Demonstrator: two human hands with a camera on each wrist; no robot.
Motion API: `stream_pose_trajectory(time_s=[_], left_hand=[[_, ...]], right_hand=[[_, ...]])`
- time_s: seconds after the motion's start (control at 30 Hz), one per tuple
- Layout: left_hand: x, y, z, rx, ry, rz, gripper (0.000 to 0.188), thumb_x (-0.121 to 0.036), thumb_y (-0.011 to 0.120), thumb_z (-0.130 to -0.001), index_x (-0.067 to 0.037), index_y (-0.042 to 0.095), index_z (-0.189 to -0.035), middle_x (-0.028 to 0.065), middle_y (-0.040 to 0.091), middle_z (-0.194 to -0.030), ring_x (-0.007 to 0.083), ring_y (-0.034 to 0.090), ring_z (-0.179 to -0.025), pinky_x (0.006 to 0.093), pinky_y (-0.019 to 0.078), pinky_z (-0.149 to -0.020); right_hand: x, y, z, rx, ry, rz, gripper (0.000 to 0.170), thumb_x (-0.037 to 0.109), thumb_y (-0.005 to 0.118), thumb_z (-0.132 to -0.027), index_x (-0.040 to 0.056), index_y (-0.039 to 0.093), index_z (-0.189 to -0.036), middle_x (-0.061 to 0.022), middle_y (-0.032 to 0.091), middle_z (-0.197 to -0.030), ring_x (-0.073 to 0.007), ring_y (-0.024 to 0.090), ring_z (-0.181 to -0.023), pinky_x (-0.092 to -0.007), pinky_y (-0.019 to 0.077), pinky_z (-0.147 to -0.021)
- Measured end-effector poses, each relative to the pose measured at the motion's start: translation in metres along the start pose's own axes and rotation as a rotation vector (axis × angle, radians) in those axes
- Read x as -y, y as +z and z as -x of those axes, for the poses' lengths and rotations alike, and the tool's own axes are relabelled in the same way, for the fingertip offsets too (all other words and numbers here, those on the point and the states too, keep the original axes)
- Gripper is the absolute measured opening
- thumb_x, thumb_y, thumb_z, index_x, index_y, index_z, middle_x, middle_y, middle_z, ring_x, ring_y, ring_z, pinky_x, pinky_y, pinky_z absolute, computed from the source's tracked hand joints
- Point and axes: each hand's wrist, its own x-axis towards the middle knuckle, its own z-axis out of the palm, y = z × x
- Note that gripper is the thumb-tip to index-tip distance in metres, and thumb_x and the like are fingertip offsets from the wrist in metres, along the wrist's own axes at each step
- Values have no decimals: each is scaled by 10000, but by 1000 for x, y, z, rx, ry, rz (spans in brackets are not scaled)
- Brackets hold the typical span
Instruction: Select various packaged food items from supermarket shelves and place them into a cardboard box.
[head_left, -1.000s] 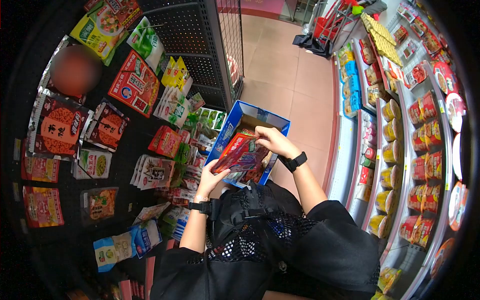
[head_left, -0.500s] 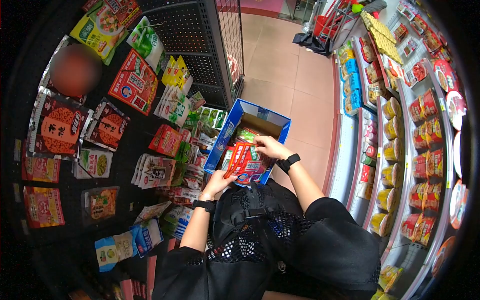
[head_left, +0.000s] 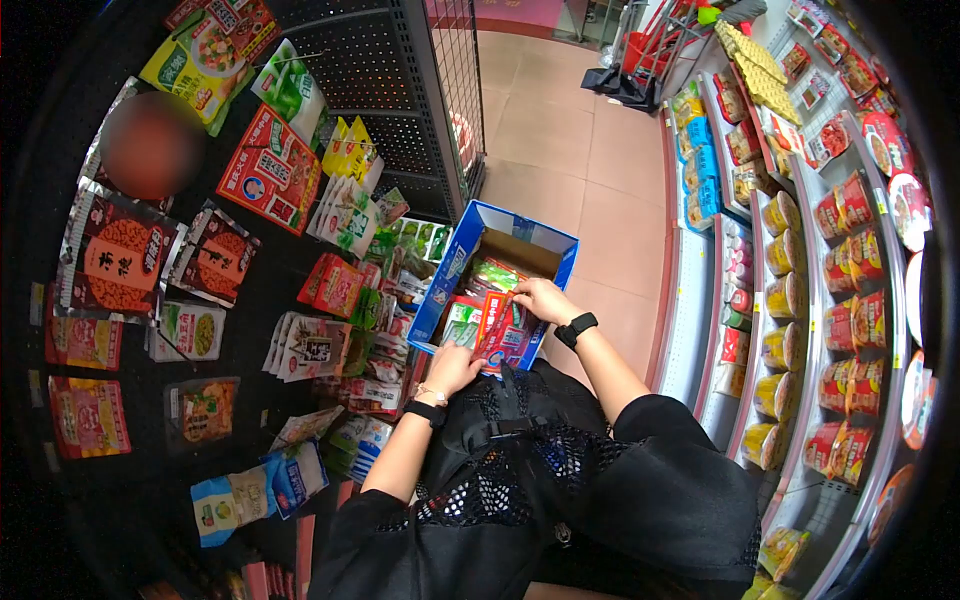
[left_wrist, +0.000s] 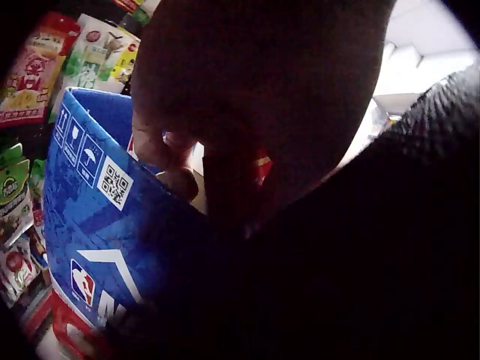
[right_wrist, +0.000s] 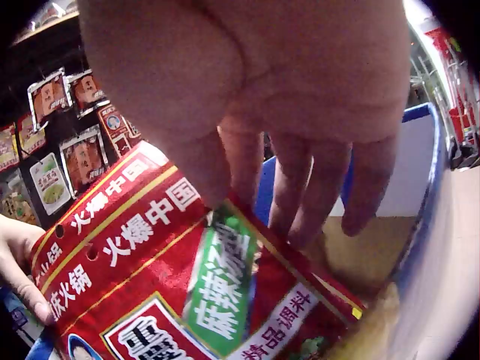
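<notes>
In the head view both hands are at a blue cardboard box in front of the body. My right hand pinches red hotpot seasoning packets at one edge, thumb on the near face and fingers behind. At least two packet edges overlap in the right wrist view. My left hand holds the packets' other end by the near box wall, its thumb on the corner. Green-and-white packets lie in the box beside them. In the left wrist view the left hand is dark and hides most of what it holds.
On the left, a black pegboard rack carries hanging seasoning bags and a red hotpot packet. Shelves of noodle cups line the right. A tiled aisle runs ahead, with a red hand cart at its far end.
The red packets have been lowered from over the box down into its near part and turned more upright in view. Both hands have gone down with them, still holding on.
</notes>
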Motion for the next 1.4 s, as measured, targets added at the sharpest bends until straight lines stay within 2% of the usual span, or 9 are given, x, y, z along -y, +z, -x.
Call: stream_pose_trajectory(time_s=[0.1, 0.27, 0.33, 0.5, 0.57, 0.8, 1.03, 1.2, 1.4], left_hand=[[-9, 5, 1, -6, 3, -95, 302, -328, 572, -694, -36, 620, -634, 149, 574, -651, 297, 502, -799, 397, 365, -698], [-5, 12, 4, -14, -6, -86, 301, -300, 541, -718, -33, 592, -847, 138, 584, -762, 284, 486, -849, 388, 328, -737], [-3, 13, 4, -32, -26, -21, 329, -290, 532, -723, -19, 554, -908, 143, 578, -813, 284, 490, -853, 390, 324, -741], [2, 15, 3, -20, -1, -21, 251, -266, 519, -727, -52, 571, -849, 117, 583, -807, 267, 503, -840, 389, 323, -731], [4, 15, 3, 8, 29, -47, 224, -257, 515, -728, -69, 577, -833, 106, 585, -804, 261, 508, -833, 389, 324, -725], [7, 17, 3, -10, 38, -27, 185, -239, 503, -729, -100, 592, -810, 97, 586, -782, 252, 518, -818, 390, 329, -704], [9, 15, 3, -15, 42, 125, 217, -201, 502, -727, -113, 588, -907, 109, 590, -851, 256, 533, -841, 374, 348, -724], [12, 13, 3, -42, 66, 198, 242, -182, 500, -728, -117, 578, -948, 106, 588, -861, 257, 530, -850, 366, 350, -736], [13, 12, 2, -21, 64, 288, 269, -179, 498, -731, -121, 570, -984, 106, 586, -878, 256, 526, -858, 363, 349, -745]], right_hand=[[-1, 8, 3, 21, 71, -25, 206, 153, 534, -738, 4, 561, -878, -183, 565, -846, -317, 534, -817, -379, 425, -706], [-10, 18, 9, -46, 104, 37, 222, 188, 504, -730, -8, 564, -815, -210, 568, -784, -345, 546, -771, -406, 432, -693], [-11, 19, 9, 88, 157, 214, 188, 157, 498, -708, 5, 574, -789, -194, 577, -792, -328, 558, -761, -408, 442, -672], [-5, 28, 12, 176, 198, 513, 158, 111, 496, -660, 40, 600, -755, -145, 596, -799, -270, 577, -745, -379, 449, -635], [-4, 34, 15, 84, 143, 650, 155, 123, 500, -664, 41, 602, -748, -125, 598, -785, -254, 569, -749, -345, 439, -648], [-2, 39, 15, 124, 186, 754, 178, 135, 489, -672, 52, 560, -812, -100, 586, -813, -232, 563, -777, -336, 434, -662], [-5, 39, 17, 179, 152, 714, 199, 148, 494, -669, 50, 563, -827, -98, 585, -811, -223, 548, -804, -345, 421, -685], [3, 37, 23, -150, 106, 542, 258, 141, 504, -652, 55, 547, -892, -103, 575, -781, -233, 537, -779, -356, 396, -674], [0, 37, 24, -200, 46, 463, 287, 134, 503, -640, 57, 545, -913, -109, 568, -763, -246, 529, -756, -370, 390, -651]])
